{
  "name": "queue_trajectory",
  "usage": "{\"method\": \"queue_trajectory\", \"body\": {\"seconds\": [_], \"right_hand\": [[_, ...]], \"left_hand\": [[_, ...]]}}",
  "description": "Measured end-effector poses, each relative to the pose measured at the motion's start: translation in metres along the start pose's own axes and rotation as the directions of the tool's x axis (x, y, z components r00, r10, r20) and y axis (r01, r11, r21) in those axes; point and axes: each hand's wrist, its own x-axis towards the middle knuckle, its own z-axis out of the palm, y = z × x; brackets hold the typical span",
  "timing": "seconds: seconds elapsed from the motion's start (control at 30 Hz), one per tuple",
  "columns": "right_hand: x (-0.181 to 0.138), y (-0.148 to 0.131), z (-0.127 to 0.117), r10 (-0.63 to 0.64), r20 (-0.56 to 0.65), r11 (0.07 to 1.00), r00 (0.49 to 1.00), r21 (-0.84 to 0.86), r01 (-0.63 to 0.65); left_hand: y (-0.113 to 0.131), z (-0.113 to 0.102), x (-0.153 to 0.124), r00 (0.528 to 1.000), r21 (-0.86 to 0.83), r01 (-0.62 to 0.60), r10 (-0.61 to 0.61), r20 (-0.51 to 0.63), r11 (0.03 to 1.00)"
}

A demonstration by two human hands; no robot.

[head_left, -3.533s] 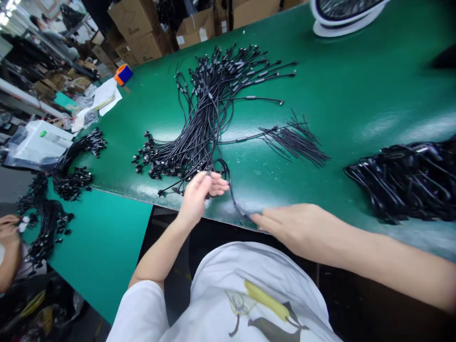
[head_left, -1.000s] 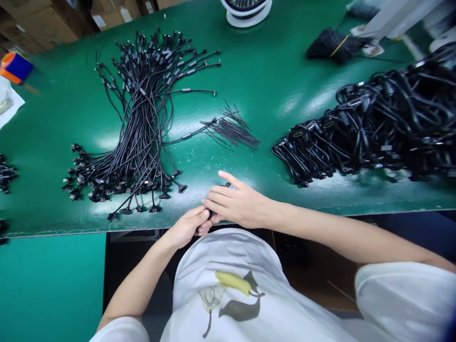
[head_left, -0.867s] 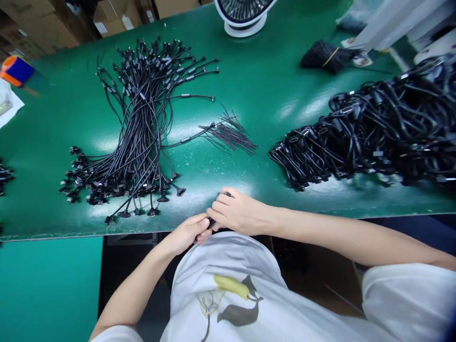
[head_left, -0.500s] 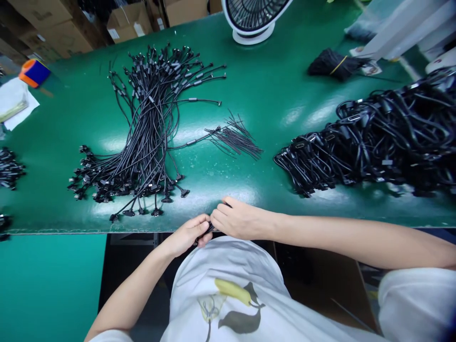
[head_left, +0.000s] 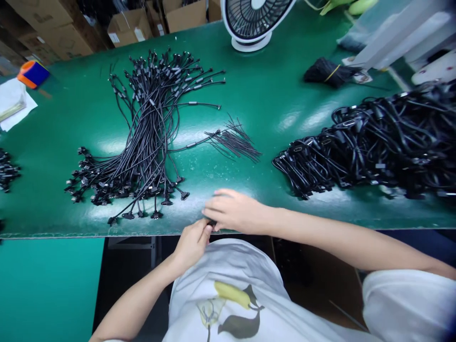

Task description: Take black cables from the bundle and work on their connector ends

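Note:
My left hand (head_left: pixel 190 242) and my right hand (head_left: pixel 233 211) meet at the near edge of the green table (head_left: pixel 285 99). Both pinch a small black cable (head_left: pixel 211 222), of which only a short bit shows between the fingers. A fanned pile of thin black cables with connectors (head_left: pixel 146 128) lies to the left beyond my hands. A small bunch of black twist ties (head_left: pixel 235 141) lies in the middle. To the right sits a heap of coiled black cables (head_left: pixel 377 142).
A white desk fan (head_left: pixel 254 21) stands at the far edge. A tied black bundle (head_left: pixel 329 73) lies at the far right. An orange and blue object (head_left: pixel 33 74) and white papers (head_left: pixel 12 102) sit at the far left. Cardboard boxes (head_left: pixel 130 28) stand behind the table.
My left hand left the fanned pile and both hands came together at the table's near edge, closed on one cable. My right hand's fingers have now lifted slightly.

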Motion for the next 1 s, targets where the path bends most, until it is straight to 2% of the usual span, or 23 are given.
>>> {"method": "queue_trajectory", "body": {"seconds": [0.03, 0.07, 0.1, 0.13, 0.17, 0.2, 0.23, 0.27, 0.3, 0.4, 0.6, 0.7, 0.8, 0.87, 0.9, 0.93, 1.0], "right_hand": [[-0.001, 0.015, -0.006, 0.144, -0.039, 0.988, 0.989, 0.062, -0.141], [-0.002, 0.033, -0.013, 0.337, -0.068, 0.939, 0.939, 0.101, -0.330], [-0.003, 0.055, -0.018, 0.551, -0.088, 0.833, 0.830, 0.120, -0.540], [-0.005, 0.079, -0.022, 0.739, -0.101, 0.673, 0.666, 0.105, -0.732], [-0.006, 0.103, -0.024, 0.862, -0.088, 0.504, 0.499, 0.060, -0.861], [-0.007, 0.125, -0.024, 0.930, -0.068, 0.362, 0.360, 0.016, -0.932], [-0.006, 0.144, -0.022, 0.953, -0.052, 0.298, 0.297, 0.000, -0.955], [-0.005, 0.160, -0.018, 0.966, -0.034, 0.256, 0.257, -0.014, -0.966], [-0.004, 0.171, -0.014, 0.970, -0.018, 0.244, 0.244, -0.017, -0.970], [0.001, 0.180, -0.004, 0.962, -0.016, 0.274, 0.274, -0.019, -0.962], [-0.010, 0.152, -0.012, 0.937, -0.105, 0.332, 0.334, -0.037, -0.943], [-0.017, 0.121, -0.020, 0.914, -0.175, 0.375, 0.366, 0.023, -0.927], [-0.017, 0.070, -0.016, 0.886, -0.231, 0.449, 0.403, 0.206, -0.869], [-0.011, 0.032, -0.006, 0.873, -0.151, 0.487, 0.464, 0.351, -0.800], [-0.006, 0.014, 0.001, 0.868, -0.046, 0.457, 0.495, 0.464, -0.759], [-0.001, 0.000, 0.009, 0.855, 0.074, 0.378, 0.513, 0.588, -0.715], [0.010, -0.019, 0.023, 0.805, 0.286, 0.091, 0.520, 0.807, -0.584]], "left_hand": [[-0.002, -0.003, 0.002, 0.999, -0.161, 0.026, -0.030, -0.021, 0.987], [-0.003, -0.006, 0.004, 0.997, -0.332, 0.049, -0.067, -0.043, 0.942], [-0.003, -0.009, 0.006, 0.992, -0.488, 0.066, -0.109, -0.060, 0.870], [-0.002, -0.011, 0.009, 0.987, -0.611, 0.071, -0.145, -0.073, 0.789], [-0.001, -0.013, 0.011, 0.982, -0.695, 0.071, -0.172, -0.077, 0.715], [0.001, -0.014, 0.013, 0.980, -0.748, 0.073, -0.188, -0.070, 0.660], [0.004, -0.015, 0.014, 0.980, -0.779, 0.081, -0.193, -0.052, 0.621], [0.005, -0.014, 0.014, 0.982, -0.799, 0.092, -0.189, -0.027, 0.594], [0.007, -0.014, 0.014, 0.983, -0.815, 0.101, -0.181, -0.005, 0.571], [0.006, -0.012, 0.009, 0.987, -0.848, 0.105, -0.159, 0.024, 0.519], [0.003, -0.017, 0.007, 0.983, -0.876, 0.031, -0.171, -0.060, 0.481], [0.008, -0.020, 0.010, 0.985, -0.873, -0.024, -0.138, -0.104, 0.487], [0.014, -0.021, 0.011, 0.986, -0.851, -0.068, -0.097, -0.138, 0.520], [0.017, -0.020, 0.011, 0.989, -0.845, -0.070, -0.074, -0.128, 0.530], [0.018, -0.019, 0.011, 0.991, -0.845, -0.062, -0.065, -0.114, 0.532], [0.019, -0.018, 0.011, 0.993, -0.844, -0.053, -0.058, -0.099, 0.534], [0.019, -0.015, 0.010, 0.996, -0.837, -0.037, -0.051, -0.078, 0.546]]}}
